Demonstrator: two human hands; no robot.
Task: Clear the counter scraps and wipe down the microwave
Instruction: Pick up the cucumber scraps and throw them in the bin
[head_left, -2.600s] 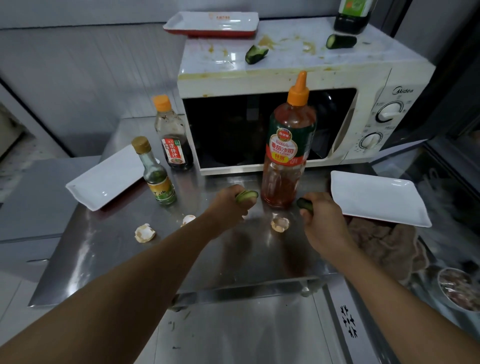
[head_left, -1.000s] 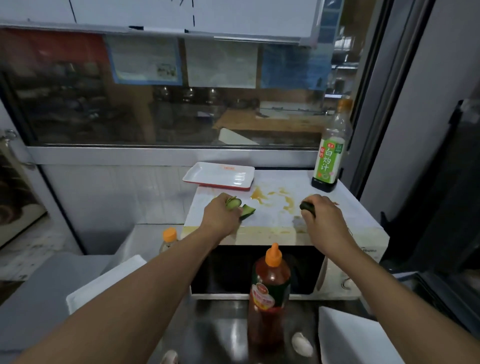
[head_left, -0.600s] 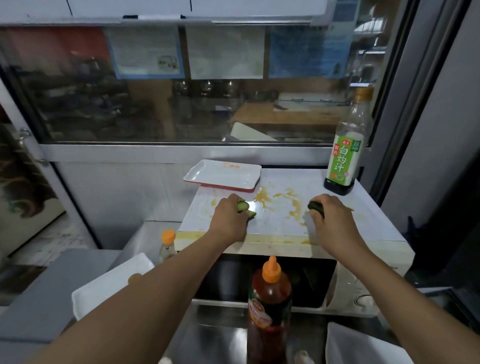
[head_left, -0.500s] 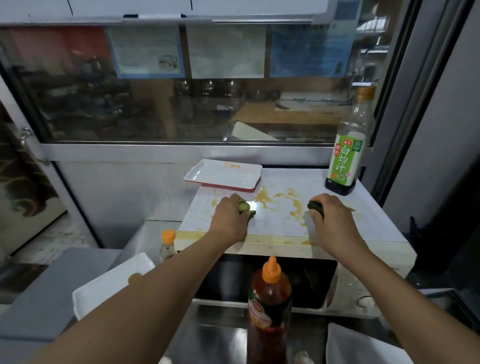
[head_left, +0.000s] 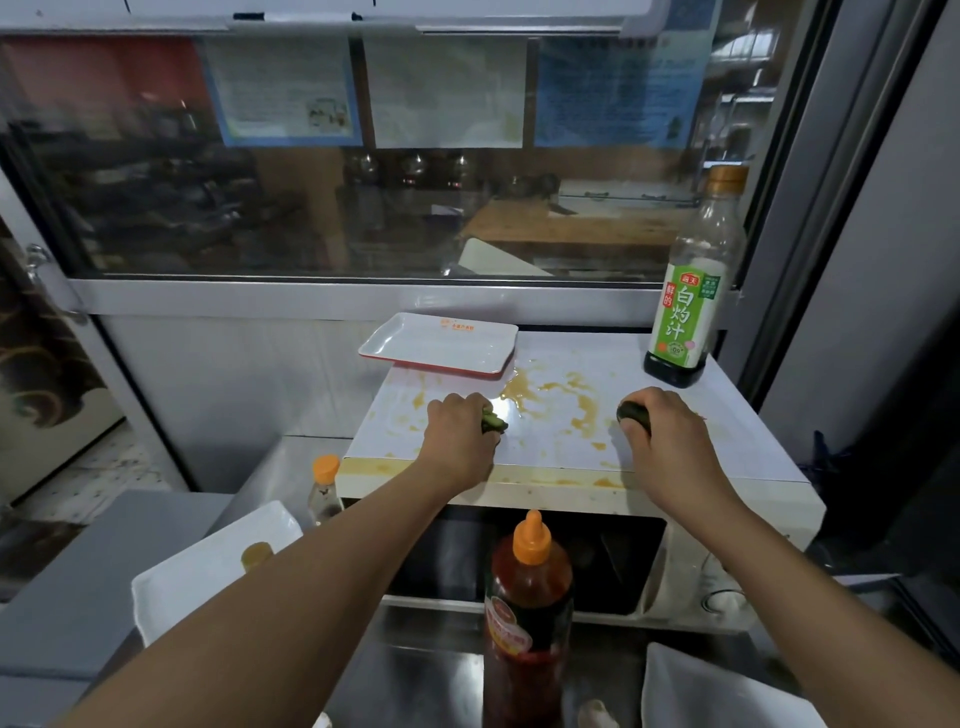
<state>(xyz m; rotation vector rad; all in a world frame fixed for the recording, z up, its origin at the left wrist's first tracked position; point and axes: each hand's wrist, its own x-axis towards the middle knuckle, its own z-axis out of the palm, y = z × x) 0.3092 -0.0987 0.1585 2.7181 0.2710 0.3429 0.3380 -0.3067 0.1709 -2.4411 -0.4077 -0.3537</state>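
Microwave (head_left: 561, 467): white, standing on a steel counter (head_left: 426, 670); its top is smeared with yellow-brown stains (head_left: 545, 395).
Room: glass window behind, papers taped to it.
On top: red-edged white tray (head_left: 441, 345) at the back left, green-label bottle (head_left: 688, 291) at the back right.
Counter: orange-capped sauce bottle (head_left: 527, 623) in front of the door, white plates on both sides.
Left hand (head_left: 460, 436): fingers curled round cucumber scraps (head_left: 492, 422), resting on the microwave top.
Right hand (head_left: 670, 441): fingers curled round a dark green cucumber end (head_left: 634, 414), also on the top.
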